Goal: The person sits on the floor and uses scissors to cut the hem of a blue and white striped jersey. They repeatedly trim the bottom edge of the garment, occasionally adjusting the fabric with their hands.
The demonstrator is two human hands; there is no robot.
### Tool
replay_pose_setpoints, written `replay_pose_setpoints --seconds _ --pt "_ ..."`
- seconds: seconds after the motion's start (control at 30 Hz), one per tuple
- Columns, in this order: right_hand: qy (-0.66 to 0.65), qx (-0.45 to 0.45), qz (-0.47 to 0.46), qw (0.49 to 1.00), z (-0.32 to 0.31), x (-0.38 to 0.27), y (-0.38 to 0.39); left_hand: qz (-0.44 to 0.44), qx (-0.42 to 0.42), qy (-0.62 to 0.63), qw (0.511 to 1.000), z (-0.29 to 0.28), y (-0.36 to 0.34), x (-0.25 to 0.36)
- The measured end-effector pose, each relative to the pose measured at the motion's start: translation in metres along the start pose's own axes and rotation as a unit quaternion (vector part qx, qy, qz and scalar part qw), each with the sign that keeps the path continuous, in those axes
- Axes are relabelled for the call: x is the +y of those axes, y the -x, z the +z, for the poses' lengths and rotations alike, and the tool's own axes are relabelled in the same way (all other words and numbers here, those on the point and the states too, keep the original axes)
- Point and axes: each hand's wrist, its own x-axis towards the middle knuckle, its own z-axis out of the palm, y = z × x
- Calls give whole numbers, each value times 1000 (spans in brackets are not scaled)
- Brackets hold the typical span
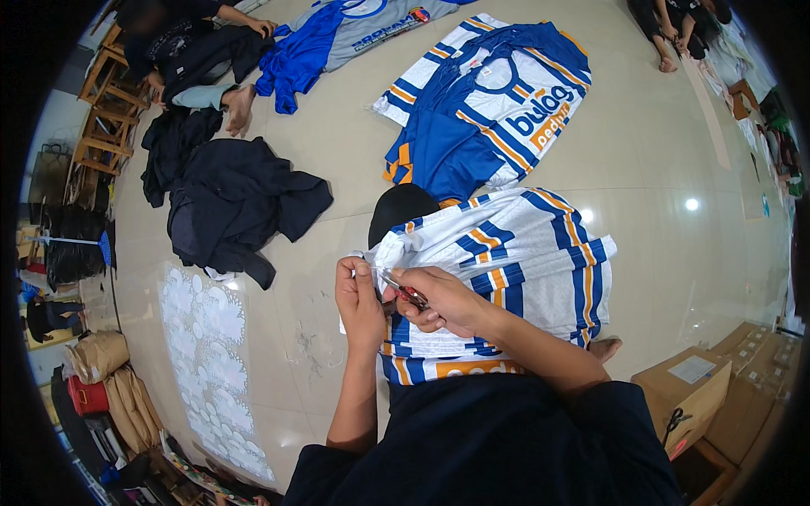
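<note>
A white sports jersey with blue and orange stripes lies across my lap, its cloth bunched up near my fingers. My left hand is closed, thumb and fingertips pinching the jersey's edge; whether a loose thread is also between them is too small to tell. My right hand wraps around small metal thread snips, whose tip points at the pinched edge. Part of the snips is hidden by my fingers. Beyond the jersey, a round black thing shows partly, perhaps my covered knee.
More blue and white jerseys lie ahead on the tiled floor. Black garments are heaped at left, near a seated person with dark cloth. A patterned sheet lies left; cardboard boxes with black scissors stand right.
</note>
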Motion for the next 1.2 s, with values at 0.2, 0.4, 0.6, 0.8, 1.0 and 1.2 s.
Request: replay_pose_setpoints --seconds 0.2,0.4,0.6,0.8,1.0,1.2 --pt "-74 -30 0 997 -7 10 -8 11 -7 -21 1000 -1 2 0" --pt "-91 -47 9 995 -12 12 -11 -3 -16 3 1000 -3 6 -1" --pt "-110 -52 7 992 -12 11 -11 -17 -25 -10 1000 -7 7 -5" --pt "-99 -45 11 994 -11 12 -12 -8 -26 -46 999 -11 7 -9" --pt "-117 -50 30 991 -10 11 -11 -8 -36 -31 999 -12 7 -10" --pt "-114 -44 33 992 -11 11 -12 -12 -40 -30 999 -12 6 -12"
